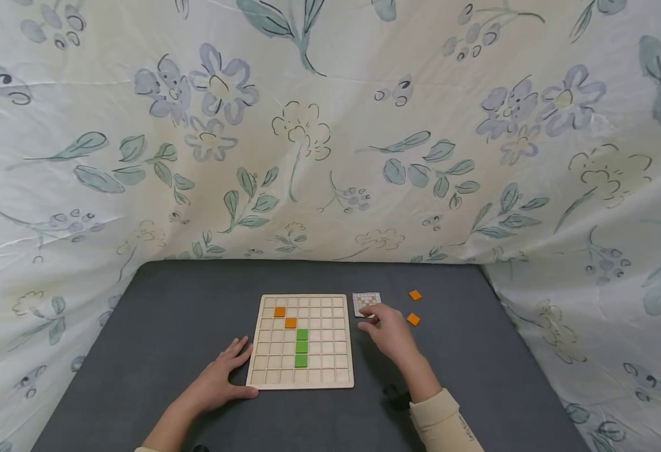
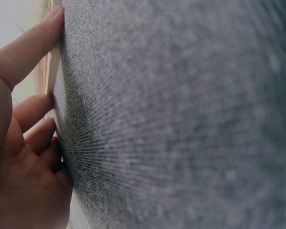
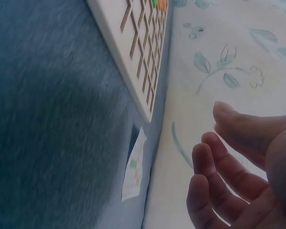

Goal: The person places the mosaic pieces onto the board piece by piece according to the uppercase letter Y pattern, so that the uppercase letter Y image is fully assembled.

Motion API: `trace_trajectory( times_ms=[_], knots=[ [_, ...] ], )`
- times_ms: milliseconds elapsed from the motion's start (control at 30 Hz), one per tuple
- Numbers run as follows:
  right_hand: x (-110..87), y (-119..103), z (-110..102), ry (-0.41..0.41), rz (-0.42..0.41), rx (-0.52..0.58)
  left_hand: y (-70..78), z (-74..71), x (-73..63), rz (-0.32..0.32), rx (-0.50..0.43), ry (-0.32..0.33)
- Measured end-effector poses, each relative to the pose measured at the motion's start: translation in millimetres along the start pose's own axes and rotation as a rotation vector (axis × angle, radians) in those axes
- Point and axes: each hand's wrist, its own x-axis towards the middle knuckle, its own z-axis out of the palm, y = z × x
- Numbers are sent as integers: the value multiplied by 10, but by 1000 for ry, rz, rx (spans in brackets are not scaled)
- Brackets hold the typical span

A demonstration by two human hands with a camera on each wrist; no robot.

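Observation:
A pale wooden grid board lies on the dark table in the head view. Two orange square tiles sit diagonally in its upper left cells, and three green tiles form a column below them. My left hand rests at the board's left side, fingers spread, thumb at the near left corner. To the right of the board, my right hand hovers beside a small patterned card, partly covering its near edge. In the right wrist view, its fingers are loosely bent, with a gap to the thumb and nothing between.
Two loose orange tiles lie on the table right of the card. Floral cloth hangs behind the table and along both sides. A small dark object shows by the right wrist.

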Motion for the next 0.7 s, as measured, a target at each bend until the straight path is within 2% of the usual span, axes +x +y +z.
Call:
trace_trajectory(
  times_ms=[367, 700],
  knots=[
    [-25, 287, -123, 62, 78, -20, 28, 11, -8, -6, -2, 3],
    [-31, 490, -293, 97, 91, -57, 31, 8, -15, -6, -22, 0]
  ],
)
